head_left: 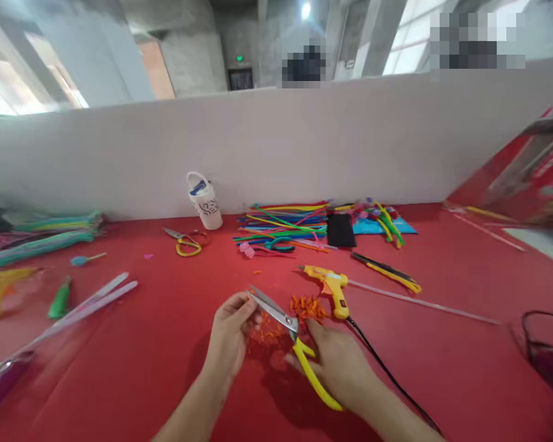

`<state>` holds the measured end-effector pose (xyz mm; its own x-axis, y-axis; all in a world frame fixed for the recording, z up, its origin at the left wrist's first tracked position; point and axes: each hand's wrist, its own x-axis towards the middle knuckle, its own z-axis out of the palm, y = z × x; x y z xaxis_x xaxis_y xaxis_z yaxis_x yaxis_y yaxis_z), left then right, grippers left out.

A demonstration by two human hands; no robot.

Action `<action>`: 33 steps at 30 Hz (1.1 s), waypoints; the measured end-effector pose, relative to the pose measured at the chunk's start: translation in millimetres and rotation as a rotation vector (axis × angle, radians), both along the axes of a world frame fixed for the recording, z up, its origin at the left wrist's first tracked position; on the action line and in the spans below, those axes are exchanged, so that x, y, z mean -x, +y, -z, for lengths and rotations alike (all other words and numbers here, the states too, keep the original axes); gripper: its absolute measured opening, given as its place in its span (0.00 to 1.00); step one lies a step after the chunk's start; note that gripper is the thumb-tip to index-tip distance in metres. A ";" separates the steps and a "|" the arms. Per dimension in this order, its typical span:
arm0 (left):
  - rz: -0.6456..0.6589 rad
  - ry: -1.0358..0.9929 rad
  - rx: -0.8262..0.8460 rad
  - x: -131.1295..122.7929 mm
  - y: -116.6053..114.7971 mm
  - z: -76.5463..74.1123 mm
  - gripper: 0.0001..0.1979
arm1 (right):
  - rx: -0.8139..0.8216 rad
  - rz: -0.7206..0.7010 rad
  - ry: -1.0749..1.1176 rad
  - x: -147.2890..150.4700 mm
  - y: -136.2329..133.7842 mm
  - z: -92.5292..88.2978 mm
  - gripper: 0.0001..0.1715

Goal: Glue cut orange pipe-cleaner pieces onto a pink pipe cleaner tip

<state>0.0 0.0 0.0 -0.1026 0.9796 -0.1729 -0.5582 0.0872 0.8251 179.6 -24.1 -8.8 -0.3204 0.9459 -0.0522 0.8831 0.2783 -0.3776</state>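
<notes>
Right hand (343,362) wrapped around the yellow-handled scissors (289,321), on the near left side of the glue gun (335,286).
The left hand (230,331), left of the glue gun, has thumb and forefinger together at the blade tips, seemingly pinching a small orange piece (252,292); whether the blades meet, I cannot tell. The scissors should feel stiff and fairly weighty, best held by the handles, away from the edges. The orange piece looks soft, light and easily dropped, best nipped at one end. Orange cuttings (309,306) lie just left of the glue gun; beyond it are coloured stems (286,216), and farther left stands a white cup (209,213).
</notes>
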 end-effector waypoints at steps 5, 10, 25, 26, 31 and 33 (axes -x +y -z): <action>-0.007 -0.005 0.002 -5.2 -1.4 -0.9 0.06 | -0.052 -0.012 0.007 -4.1 1.7 2.8 0.21; 0.003 -0.004 0.005 -4.4 -2.0 -1.8 0.06 | -0.111 -0.039 0.011 -6.3 1.6 7.6 0.20; 0.046 -0.002 0.006 -5.2 -3.1 -5.9 0.08 | -0.201 -0.082 -0.007 -10.1 4.2 12.4 0.19; 0.047 -0.003 0.006 -5.2 -3.2 -6.2 0.08 | -0.195 -0.081 -0.003 -10.1 4.1 12.7 0.19; 0.051 -0.002 0.004 -5.6 -2.4 -7.5 0.08 | -0.180 -0.080 -0.010 -9.8 3.3 13.8 0.21; 0.052 -0.001 0.005 -5.5 -2.5 -7.7 0.08 | -0.172 -0.079 -0.012 -9.4 3.0 13.5 0.22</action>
<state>5.5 -2.5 7.7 -0.0515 0.9828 -0.1775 -0.5533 0.1199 0.8243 189.0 -21.1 -22.3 -0.3943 0.9130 0.1043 0.8600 0.4066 -0.3083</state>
